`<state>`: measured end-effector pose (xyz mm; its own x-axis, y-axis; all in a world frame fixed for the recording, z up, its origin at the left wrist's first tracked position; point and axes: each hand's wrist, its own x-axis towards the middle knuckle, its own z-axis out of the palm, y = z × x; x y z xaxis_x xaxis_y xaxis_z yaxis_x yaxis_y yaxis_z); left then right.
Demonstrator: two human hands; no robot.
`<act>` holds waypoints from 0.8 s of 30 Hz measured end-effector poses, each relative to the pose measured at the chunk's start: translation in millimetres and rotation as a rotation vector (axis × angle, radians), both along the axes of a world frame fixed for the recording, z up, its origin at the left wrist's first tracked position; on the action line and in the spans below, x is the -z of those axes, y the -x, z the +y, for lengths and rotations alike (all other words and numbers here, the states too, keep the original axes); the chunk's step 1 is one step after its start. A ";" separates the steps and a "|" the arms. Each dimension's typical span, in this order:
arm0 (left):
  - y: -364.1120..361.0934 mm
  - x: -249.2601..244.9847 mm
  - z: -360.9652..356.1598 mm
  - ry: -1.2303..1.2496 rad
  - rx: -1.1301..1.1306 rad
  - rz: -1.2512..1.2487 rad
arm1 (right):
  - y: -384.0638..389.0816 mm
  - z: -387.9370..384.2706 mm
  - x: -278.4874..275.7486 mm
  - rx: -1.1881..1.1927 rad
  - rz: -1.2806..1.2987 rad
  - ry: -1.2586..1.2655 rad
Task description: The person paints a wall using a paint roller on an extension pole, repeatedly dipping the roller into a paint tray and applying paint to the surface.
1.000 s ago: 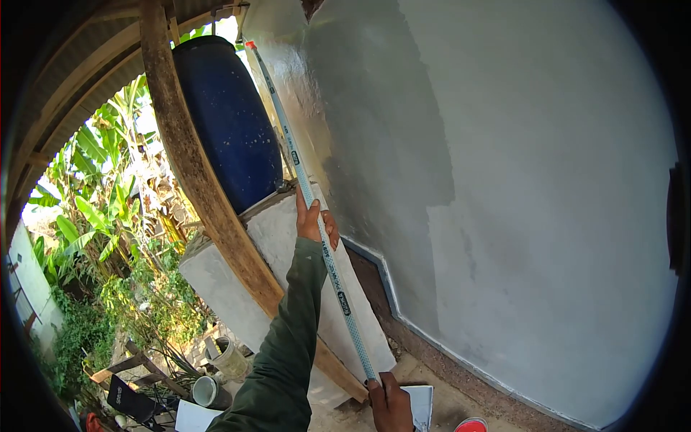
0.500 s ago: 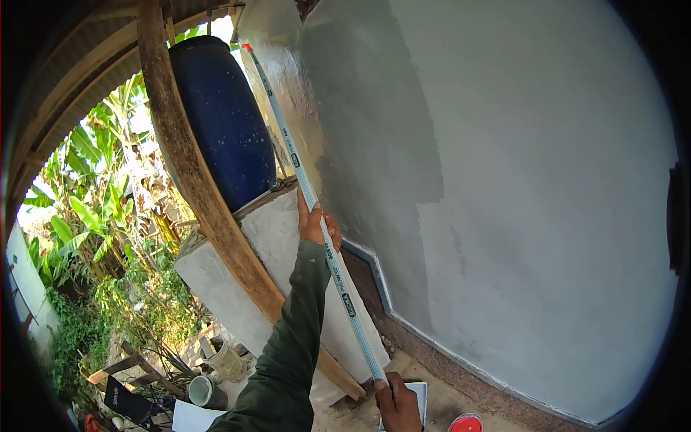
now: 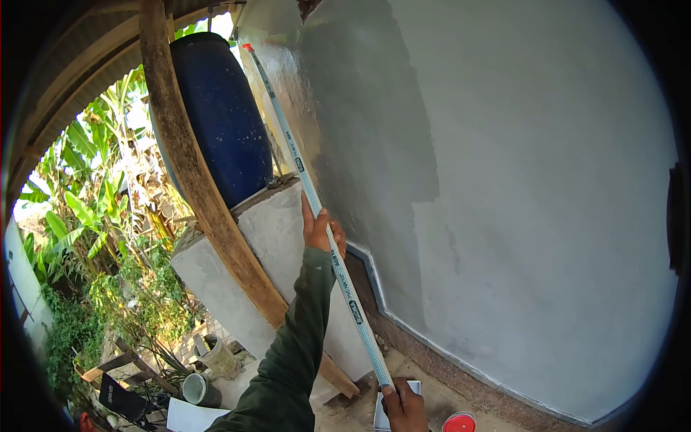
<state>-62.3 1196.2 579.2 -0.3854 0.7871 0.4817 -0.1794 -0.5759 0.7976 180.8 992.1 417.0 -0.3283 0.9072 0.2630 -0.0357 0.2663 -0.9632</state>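
One long pole [image 3: 353,309], left hand [image 3: 322,230] wrapped round its middle, right hand [image 3: 406,410] gripping the near end, and it kinda slants far left, just right of a blue barrel [image 3: 222,119].

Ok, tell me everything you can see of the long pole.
The pole is long, slim and straight, pale blue-white with speckled patterning and dark printed labels; its material is unclear. A red-orange piece caps the far end. It slants away up and leftward in view, gripped mid-length by the left hand and near its lower end by the right hand.
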 end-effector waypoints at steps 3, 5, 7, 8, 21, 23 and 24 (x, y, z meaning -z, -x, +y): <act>8.4 -15.0 4.7 -0.038 -0.013 0.032 | 11.1 11.0 -3.9 0.008 0.049 -0.026; 5.5 -14.8 3.3 -0.040 0.001 0.034 | 12.2 12.3 -3.0 -0.030 0.035 -0.011; -1.4 -10.3 -4.2 -0.029 -0.007 0.039 | 0.7 -0.4 -9.7 -0.028 0.052 0.023; -7.3 -4.2 -8.5 -0.033 -0.010 0.035 | -6.6 -6.7 -13.4 -0.022 0.066 0.060; -4.2 -11.0 0.9 -0.034 0.012 0.014 | -12.5 -2.0 -14.9 0.020 0.027 -0.068; -14.3 -11.2 -5.2 -0.027 -0.011 -0.003 | -16.8 -4.1 -13.7 -0.014 0.044 -0.038; -22.8 -4.9 -10.8 -0.029 -0.013 -0.008 | -24.2 -11.3 -10.3 0.000 0.053 -0.028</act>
<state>-39.5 1185.5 584.1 -0.3993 0.7678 0.5009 -0.1776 -0.6008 0.7794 205.0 980.7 427.3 -0.3132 0.8993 0.3052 -0.0867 0.2929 -0.9522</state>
